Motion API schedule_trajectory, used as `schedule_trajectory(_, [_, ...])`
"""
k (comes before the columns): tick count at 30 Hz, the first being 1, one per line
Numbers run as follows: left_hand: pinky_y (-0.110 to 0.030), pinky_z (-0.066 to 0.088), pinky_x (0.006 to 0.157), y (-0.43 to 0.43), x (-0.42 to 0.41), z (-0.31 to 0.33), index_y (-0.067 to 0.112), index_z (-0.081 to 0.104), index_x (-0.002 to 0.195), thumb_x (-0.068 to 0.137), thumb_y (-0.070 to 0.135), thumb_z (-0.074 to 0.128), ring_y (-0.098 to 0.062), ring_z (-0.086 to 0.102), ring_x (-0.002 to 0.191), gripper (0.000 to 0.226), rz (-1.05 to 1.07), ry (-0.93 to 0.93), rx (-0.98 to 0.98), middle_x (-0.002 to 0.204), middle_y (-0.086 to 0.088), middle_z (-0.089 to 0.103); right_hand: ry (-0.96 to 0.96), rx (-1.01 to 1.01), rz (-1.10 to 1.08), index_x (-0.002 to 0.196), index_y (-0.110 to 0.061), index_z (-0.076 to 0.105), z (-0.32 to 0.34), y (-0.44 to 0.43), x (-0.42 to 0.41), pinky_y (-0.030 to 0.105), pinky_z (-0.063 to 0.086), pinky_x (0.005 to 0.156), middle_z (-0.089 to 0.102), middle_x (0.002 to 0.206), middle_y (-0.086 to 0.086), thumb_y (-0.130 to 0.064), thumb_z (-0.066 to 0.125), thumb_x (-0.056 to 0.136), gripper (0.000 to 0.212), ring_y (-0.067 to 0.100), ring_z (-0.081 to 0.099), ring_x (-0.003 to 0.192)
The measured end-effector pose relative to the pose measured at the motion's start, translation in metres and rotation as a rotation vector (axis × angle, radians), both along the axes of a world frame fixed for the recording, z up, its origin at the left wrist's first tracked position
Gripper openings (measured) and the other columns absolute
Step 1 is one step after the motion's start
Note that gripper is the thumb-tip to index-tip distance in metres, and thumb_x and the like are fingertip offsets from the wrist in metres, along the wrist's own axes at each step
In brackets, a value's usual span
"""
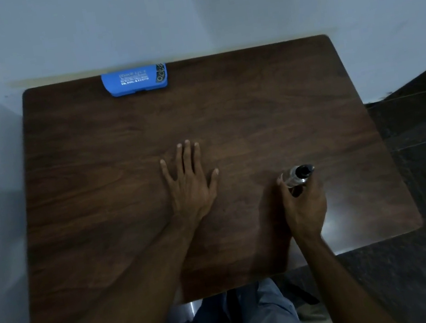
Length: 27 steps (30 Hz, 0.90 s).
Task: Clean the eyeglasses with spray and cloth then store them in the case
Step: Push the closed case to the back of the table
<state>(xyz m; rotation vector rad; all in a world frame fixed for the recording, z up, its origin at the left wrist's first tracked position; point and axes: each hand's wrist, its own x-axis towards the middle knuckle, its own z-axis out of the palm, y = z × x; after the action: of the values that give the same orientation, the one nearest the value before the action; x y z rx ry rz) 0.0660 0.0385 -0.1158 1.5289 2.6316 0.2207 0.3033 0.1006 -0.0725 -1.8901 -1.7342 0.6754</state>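
A blue eyeglass case (pixel 135 80) with white print lies closed at the far edge of the brown wooden table (pixel 103 204). My left hand (pixel 189 184) rests flat on the tabletop near the middle, fingers spread, holding nothing. My right hand (pixel 304 203) is wrapped around a small clear spray bottle (pixel 297 175) with a black nozzle, upright on the table at the right. No eyeglasses or cloth are in view.
A pale wall runs behind the table and along its left side. Dark stone floor (pixel 424 254) lies to the right and below. My legs in grey trousers (pixel 242 321) sit under the table's near edge.
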Motion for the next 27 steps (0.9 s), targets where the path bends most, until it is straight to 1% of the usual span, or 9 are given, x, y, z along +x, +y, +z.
schedule_trajectory(3, [-0.072, 0.008, 0.127, 0.012, -0.019, 0.007, 0.015, 0.018, 0.171, 0.104, 0.065, 0.028, -0.026, 0.007, 0.167, 0.084, 0.012, -0.033, 0.015, 0.179, -0.008, 0.012, 0.034, 0.018, 0.026, 0.118, -0.029, 0.057, 0.003, 0.004, -0.008, 0.032, 0.051, 0.081, 0.066, 0.109, -0.006, -0.065, 0.063, 0.089, 0.047, 0.016, 0.066, 0.098])
schedule_trajectory(6, [-0.072, 0.005, 0.128, 0.031, -0.052, 0.011, 0.016, 0.013, 0.172, 0.106, 0.065, 0.032, -0.025, 0.002, 0.167, 0.083, 0.04, -0.05, 0.011, 0.18, -0.007, 0.008, 0.085, 0.047, 0.064, 0.119, -0.03, 0.057, 0.01, 0.015, -0.031, 0.038, 0.056, 0.083, 0.069, 0.11, -0.003, -0.066, 0.062, 0.09, 0.047, 0.019, 0.068, 0.099])
schedule_trajectory(9, [-0.071, 0.004, 0.128, 0.046, -0.086, 0.008, 0.016, 0.014, 0.172, 0.107, 0.064, 0.032, -0.025, 0.003, 0.167, 0.083, 0.063, -0.032, 0.009, 0.18, -0.007, 0.009, 0.13, 0.003, 0.112, 0.128, -0.024, 0.058, 0.015, 0.035, -0.062, 0.048, 0.058, 0.09, 0.07, 0.118, 0.001, -0.059, 0.068, 0.091, 0.052, 0.023, 0.068, 0.107])
schedule_trajectory(11, [-0.071, 0.005, 0.128, 0.053, -0.105, 0.003, 0.016, 0.015, 0.171, 0.107, 0.065, 0.032, -0.024, 0.005, 0.167, 0.083, 0.076, -0.02, 0.0, 0.18, -0.008, 0.011, 0.191, -0.035, 0.146, 0.134, -0.023, 0.057, 0.019, 0.048, -0.087, 0.05, 0.058, 0.093, 0.068, 0.124, 0.001, -0.054, 0.072, 0.09, 0.055, 0.022, 0.067, 0.112])
schedule_trajectory(16, [-0.072, 0.007, 0.128, 0.061, -0.128, -0.012, 0.017, 0.023, 0.17, 0.104, 0.069, 0.027, -0.025, 0.011, 0.167, 0.084, 0.074, 0.025, 0.01, 0.178, -0.008, 0.018, 0.28, 0.081, 0.265, 0.127, -0.013, 0.061, 0.029, 0.089, -0.156, 0.051, 0.057, 0.09, 0.069, 0.118, 0.005, -0.036, 0.078, 0.091, 0.046, 0.024, 0.067, 0.108])
schedule_trajectory(19, [-0.071, 0.008, 0.128, 0.061, -0.128, -0.018, 0.018, 0.027, 0.168, 0.102, 0.07, 0.029, -0.025, 0.015, 0.166, 0.084, 0.075, 0.057, 0.045, 0.177, -0.007, 0.022, 0.263, 0.09, 0.318, 0.126, -0.015, 0.061, 0.033, 0.116, -0.194, 0.05, 0.058, 0.088, 0.068, 0.118, 0.003, -0.034, 0.078, 0.091, 0.044, 0.023, 0.067, 0.107])
schedule_trajectory(22, [-0.071, 0.01, 0.127, 0.061, -0.128, -0.021, 0.018, 0.028, 0.168, 0.101, 0.069, 0.034, -0.025, 0.017, 0.165, 0.084, 0.077, 0.062, 0.077, 0.176, -0.007, 0.023, 0.217, 0.103, 0.394, 0.123, -0.018, 0.061, 0.032, 0.14, -0.228, 0.041, 0.058, 0.082, 0.068, 0.116, -0.001, -0.036, 0.076, 0.091, 0.04, 0.019, 0.067, 0.104])
schedule_trajectory(25, [-0.071, 0.011, 0.127, 0.06, -0.127, -0.023, 0.018, 0.027, 0.168, 0.1, 0.069, 0.036, -0.025, 0.017, 0.166, 0.085, 0.075, 0.058, 0.084, 0.177, -0.008, 0.022, 0.186, 0.104, 0.46, 0.114, -0.018, 0.061, 0.03, 0.163, -0.257, 0.03, 0.048, 0.075, 0.069, 0.109, -0.001, -0.032, 0.075, 0.092, 0.03, 0.02, 0.067, 0.099])
schedule_trajectory(27, [-0.071, 0.011, 0.127, 0.06, -0.127, -0.023, 0.018, 0.027, 0.168, 0.1, 0.069, 0.036, -0.025, 0.017, 0.166, 0.085, 0.075, 0.055, 0.082, 0.178, -0.008, 0.021, 0.163, 0.096, 0.498, 0.111, -0.017, 0.06, 0.027, 0.176, -0.274, 0.03, 0.047, 0.074, 0.07, 0.106, 0.001, -0.029, 0.072, 0.093, 0.024, 0.023, 0.067, 0.097])
